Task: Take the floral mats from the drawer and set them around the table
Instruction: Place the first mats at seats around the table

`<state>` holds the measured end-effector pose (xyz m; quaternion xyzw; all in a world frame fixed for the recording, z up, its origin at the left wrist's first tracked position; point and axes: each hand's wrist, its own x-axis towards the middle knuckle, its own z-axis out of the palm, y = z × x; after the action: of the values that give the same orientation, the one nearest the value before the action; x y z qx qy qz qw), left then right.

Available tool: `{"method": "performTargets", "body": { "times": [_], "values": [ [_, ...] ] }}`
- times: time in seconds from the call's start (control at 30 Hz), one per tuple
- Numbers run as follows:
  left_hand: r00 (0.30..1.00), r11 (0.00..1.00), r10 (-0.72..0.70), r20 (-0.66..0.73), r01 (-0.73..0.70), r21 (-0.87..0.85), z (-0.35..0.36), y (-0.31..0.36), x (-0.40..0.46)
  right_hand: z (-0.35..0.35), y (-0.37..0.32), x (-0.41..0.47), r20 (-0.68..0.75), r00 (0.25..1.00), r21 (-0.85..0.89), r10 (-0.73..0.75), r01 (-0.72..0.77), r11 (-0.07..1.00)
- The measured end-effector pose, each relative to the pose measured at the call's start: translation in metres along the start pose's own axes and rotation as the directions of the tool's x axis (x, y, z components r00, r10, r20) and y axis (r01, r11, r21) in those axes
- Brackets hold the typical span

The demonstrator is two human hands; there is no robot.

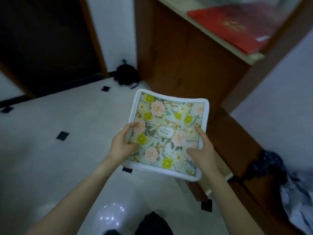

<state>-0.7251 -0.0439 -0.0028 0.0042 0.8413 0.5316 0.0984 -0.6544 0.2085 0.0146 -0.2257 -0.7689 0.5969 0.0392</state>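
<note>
Floral mats (166, 133) (a stack, several edges showing) are out, held above the tiled floor (50, 158); left hand (122, 144) and right hand (202, 150) grip opposite sides. None laid yet; table unseen.

We note floral mats (166, 133): smooth printed face, slight sheen, white border, stack bending softly. Under mats, floor (50, 158): glossy pale tile, dark inlays. Behind mats, cabinet (186, 65): brown wood, satin finish. Right of mats, bag (298, 200): crinkled shiny plastic.
</note>
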Motion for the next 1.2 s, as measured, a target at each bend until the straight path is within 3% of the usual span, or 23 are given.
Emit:
{"method": "performTargets", "body": {
  "times": [0.13, 0.27, 0.43, 0.63, 0.87, 0.97, 1.07, 1.2],
  "values": [
    [0.971, 0.993, -0.112, -0.213, 0.104, -0.046, -0.090, -0.040, -0.054, 0.088, -0.034, -0.026, 0.204, 0.973, -0.026, -0.107, 0.114, 0.993],
    [0.875, 0.968, -0.248, -0.415, 0.205, -0.146, -0.178, -0.086, -0.134, 0.194, -0.056, -0.069, 0.416, 0.902, -0.101, -0.114, 0.170, 0.980],
    [0.664, 0.921, -0.388, -0.639, 0.297, -0.252, -0.281, -0.139, -0.251, 0.329, -0.083, -0.153, 0.656, 0.744, -0.088, -0.129, 0.244, 0.966],
    [0.373, 0.871, -0.480, -0.793, 0.309, -0.382, -0.374, -0.177, -0.385, 0.466, -0.119, -0.271, 0.861, 0.490, -0.052, -0.132, 0.343, 0.938],
    [0.002, 0.823, -0.520, -0.854, 0.268, -0.501, -0.415, -0.202, -0.492, 0.568, -0.151, -0.385, 0.983, 0.154, 0.020, -0.100, 0.452, 0.892],
    [-0.128, 0.809, -0.541, -0.831, 0.193, -0.556, -0.417, -0.206, -0.520, 0.606, -0.158, -0.421, 0.997, -0.006, 0.069, -0.076, 0.481, 0.874],
    [-0.307, 0.778, -0.554, -0.774, 0.141, -0.613, -0.413, -0.209, -0.547, 0.645, -0.159, -0.462, 0.984, -0.177, 0.110, -0.022, 0.505, 0.856],
    [-0.468, 0.731, -0.568, -0.677, 0.091, -0.676, -0.408, -0.215, -0.580, 0.678, -0.154, -0.520, 0.934, -0.355, 0.170, 0.041, 0.541, 0.824]
  ]
}}
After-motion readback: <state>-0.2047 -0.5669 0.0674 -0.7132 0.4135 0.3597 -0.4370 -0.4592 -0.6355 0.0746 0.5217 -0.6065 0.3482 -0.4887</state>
